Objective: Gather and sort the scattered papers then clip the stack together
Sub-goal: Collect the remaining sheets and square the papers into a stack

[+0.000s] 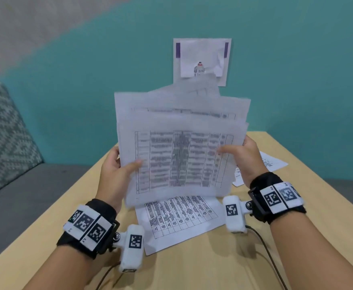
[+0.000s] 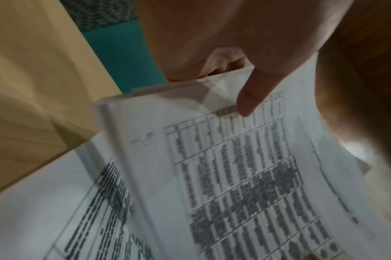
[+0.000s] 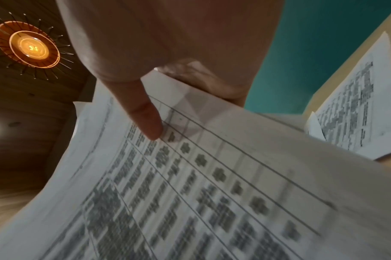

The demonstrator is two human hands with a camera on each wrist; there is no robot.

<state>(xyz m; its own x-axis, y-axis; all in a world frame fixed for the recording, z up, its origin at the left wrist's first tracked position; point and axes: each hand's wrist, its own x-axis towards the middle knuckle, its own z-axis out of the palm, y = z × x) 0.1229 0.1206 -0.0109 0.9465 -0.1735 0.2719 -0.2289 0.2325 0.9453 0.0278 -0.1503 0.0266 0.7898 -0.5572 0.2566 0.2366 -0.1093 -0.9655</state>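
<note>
The raised stack of papers [image 1: 181,147] blocks the middle above the table [image 1: 265,237]. Under it lies a printed sheet [image 1: 179,220]; more loose sheets [image 1: 271,162] sit at the right. Bare wood shows along the near edge and both sides.

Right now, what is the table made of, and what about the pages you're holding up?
The table looks like pale wood or a wood-look laminate: faint grain streaks, smooth matte top. I can't tell which.

The stack of pages looks like thin matte printer paper: the sheets bend, and shadows show through them where the left hand and right hand pinch the sides.
</note>
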